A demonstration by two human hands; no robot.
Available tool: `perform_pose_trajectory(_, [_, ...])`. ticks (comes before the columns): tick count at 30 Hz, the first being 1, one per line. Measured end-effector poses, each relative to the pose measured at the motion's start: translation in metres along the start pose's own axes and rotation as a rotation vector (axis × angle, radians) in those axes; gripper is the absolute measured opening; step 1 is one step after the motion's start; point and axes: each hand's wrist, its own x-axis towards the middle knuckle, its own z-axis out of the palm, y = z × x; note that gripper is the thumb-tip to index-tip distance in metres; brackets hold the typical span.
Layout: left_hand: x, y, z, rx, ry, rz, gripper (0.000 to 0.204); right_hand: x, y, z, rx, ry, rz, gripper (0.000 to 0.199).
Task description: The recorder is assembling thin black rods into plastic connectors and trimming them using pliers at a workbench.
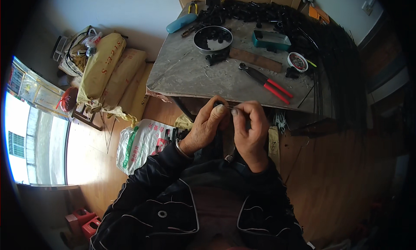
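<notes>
Both of my hands are raised close together just off the near edge of the grey table [195, 81]. My left hand [203, 130] is closed round a small dark part [218, 103], mostly hidden by the thumb and fingers. A thin wire-like strand [228, 107] runs from that part toward my right hand [252, 135], whose thumb and index finger pinch its end. On the table beyond my right hand lie red-handled cutters [277, 91], jaws pointing away to the left. Neither hand touches them.
A heap of black parts [260, 13] lines the table's back, with long black rods [342, 72] hanging over its right side. A round metal dish [232, 42], green tin [271, 45], wooden strip [255, 60] and small white bowl [298, 62] stand nearer. Yellow sacks [104, 68] are stacked left.
</notes>
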Motion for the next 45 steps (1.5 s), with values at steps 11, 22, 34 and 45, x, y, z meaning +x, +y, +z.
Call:
perform_pose_trajectory(11, [0.0,0.0,0.012,-0.03,0.083,0.031,0.025,0.017,0.018,-0.025,0.25,-0.413,0.364,0.011])
perform_pose_trajectory(22, [0.0,0.005,0.004,-0.123,0.137,-0.052,0.017,0.073,0.118,-0.068,-0.875,-0.284,-0.282,0.023])
perform_pose_trajectory(34, [0.009,0.004,-0.003,0.047,0.157,-0.017,0.071,0.028,0.026,-0.076,-0.365,-0.37,0.038,0.031])
perform_pose_trajectory(45, [0.004,0.007,0.005,-0.025,0.188,-0.057,0.06,0.038,0.002,-0.082,-0.751,-0.378,-0.515,0.045])
